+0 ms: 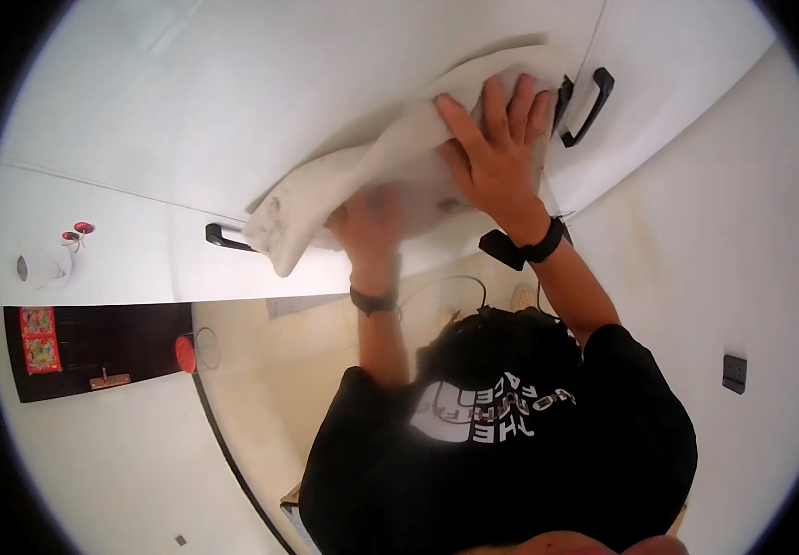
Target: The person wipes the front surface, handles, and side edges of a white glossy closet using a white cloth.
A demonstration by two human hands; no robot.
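Note:
A pale, crumpled cloth (325, 190) with dark smudges lies spread against white cabinet doors (186, 120). My right hand (501, 153) presses its upper right part, palm down, fingers stretched and apart. Lower and to the left, my left hand (367, 231) touches the same cloth. Motion blurs its fingers, and a fold hides part of them. Each wrist wears a dark band; the right one carries a black rectangular piece (503, 250).
Black door handles (589, 108) stick out just right of the cloth, and another handle (228, 237) sits by its left corner. A wall socket (734, 374) is at the right. A dark door (103, 347) with a red decoration stands far left.

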